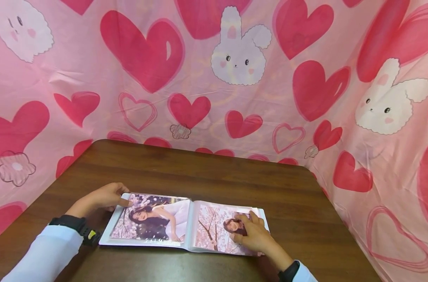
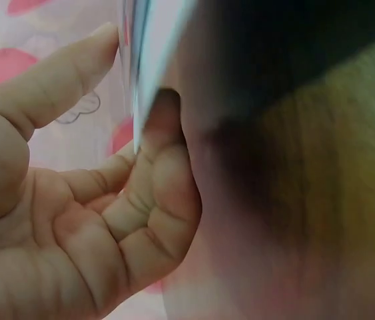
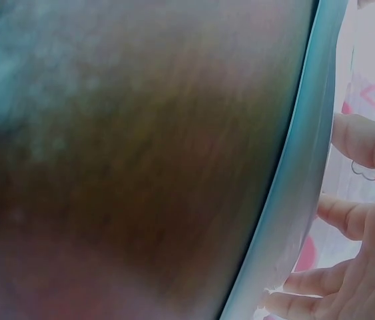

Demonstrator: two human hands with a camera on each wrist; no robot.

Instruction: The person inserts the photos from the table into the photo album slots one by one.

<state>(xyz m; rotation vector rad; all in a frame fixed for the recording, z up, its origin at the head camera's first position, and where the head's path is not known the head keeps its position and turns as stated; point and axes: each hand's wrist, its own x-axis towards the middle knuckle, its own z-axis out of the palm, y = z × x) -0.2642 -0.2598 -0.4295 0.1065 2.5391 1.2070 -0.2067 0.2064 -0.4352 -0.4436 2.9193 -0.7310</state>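
Note:
A photo album (image 1: 191, 227) lies open on the table, with a picture of a person among blossoms on each page. My left hand (image 1: 106, 197) pinches its left edge, thumb over the page. In the left wrist view, fingers (image 2: 164, 180) curl beneath the album's edge (image 2: 164, 40) while the thumb lies on the other side. On the right page, my right hand (image 1: 254, 237) rests with spread fingers and covers part of the picture. The right wrist view shows several fingertips (image 3: 347, 133) touching the page side of the album (image 3: 294, 173).
The brown wooden table (image 1: 185, 166) has rounded far corners. Behind it and along both sides hangs a pink cloth (image 1: 207, 117) printed with hearts and rabbits. Each wrist wears a black band, the left one (image 1: 71, 223) with a yellow mark beside it.

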